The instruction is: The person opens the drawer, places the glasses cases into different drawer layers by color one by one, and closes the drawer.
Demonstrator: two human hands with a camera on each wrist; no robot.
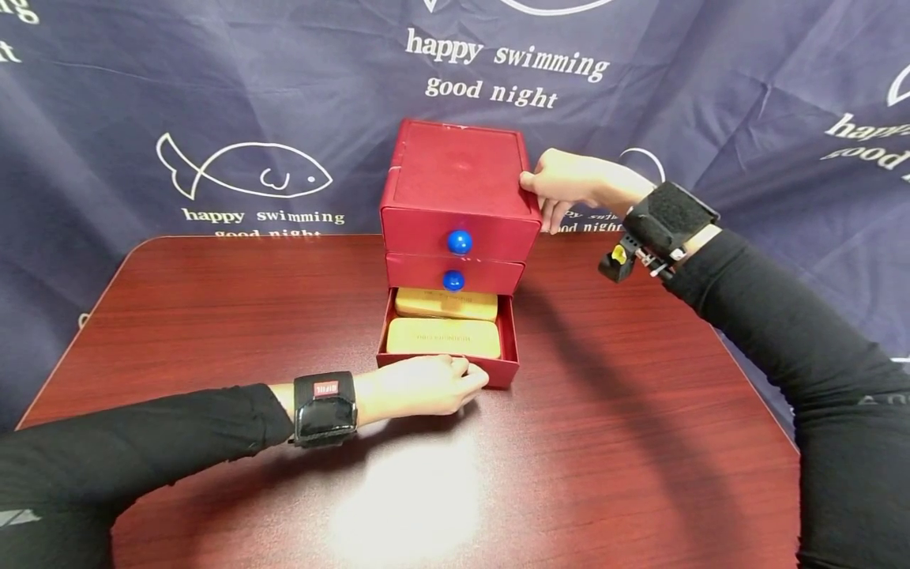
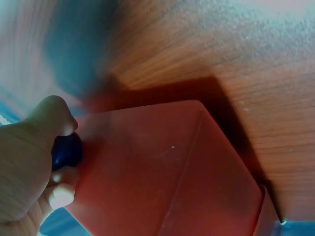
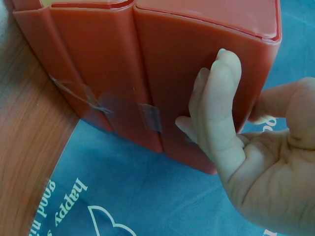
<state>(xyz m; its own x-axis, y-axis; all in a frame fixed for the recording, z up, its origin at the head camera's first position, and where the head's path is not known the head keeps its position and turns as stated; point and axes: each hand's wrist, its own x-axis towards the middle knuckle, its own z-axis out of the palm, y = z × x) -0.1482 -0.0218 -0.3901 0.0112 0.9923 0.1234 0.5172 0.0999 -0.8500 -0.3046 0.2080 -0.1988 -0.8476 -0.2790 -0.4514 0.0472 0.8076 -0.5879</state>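
A red three-drawer box (image 1: 458,170) stands on the table, its bottom drawer (image 1: 503,374) pulled out. Two yellow oblong cases (image 1: 444,340) with faint lettering lie in that drawer, one behind the other. In front of it, my left hand (image 1: 426,386) pinches the drawer's blue knob (image 2: 67,152) between thumb and fingers; the head view hides this knob behind the hand. My right hand (image 1: 569,180) is against the box's right side near the top, its fingers (image 3: 219,105) extended along the side wall and its thumb at the upper edge.
Blue knobs (image 1: 460,242) mark the two upper drawers, which are closed. The reddish-brown wooden table (image 1: 235,316) ends at a dark blue cloth (image 1: 284,79) printed with fish and white lettering. Clear tape (image 3: 150,117) crosses the box's side.
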